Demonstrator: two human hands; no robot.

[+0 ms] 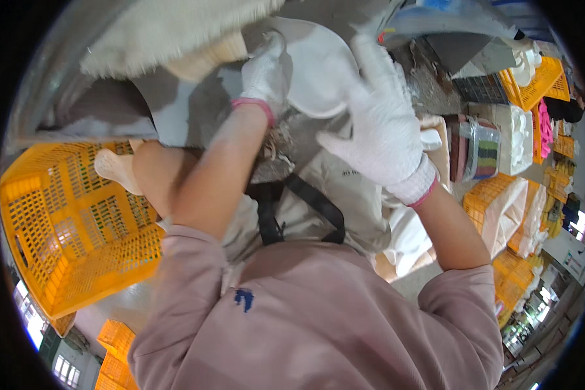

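A smooth white round plate [320,68] is tilted up in front of me over a grey work surface. My left hand [264,75], in a white knit glove with a pink cuff, is closed on the plate's left edge; its fingertips are blurred. On the plate's other side, my right hand [387,123], gloved the same way, has its fingers stretched and its thumb apart. Whether its palm touches the rim is unclear. Above my left hand is a large cream, frayed-edged fibrous wheel [182,39].
At my left stands a big yellow slotted crate [78,221]. A pale cloth or apron with black straps [315,205] covers my lap. White pieces [409,240] lie by my right elbow. Further right are a clear plastic bin [481,149] and several yellow crates [510,276].
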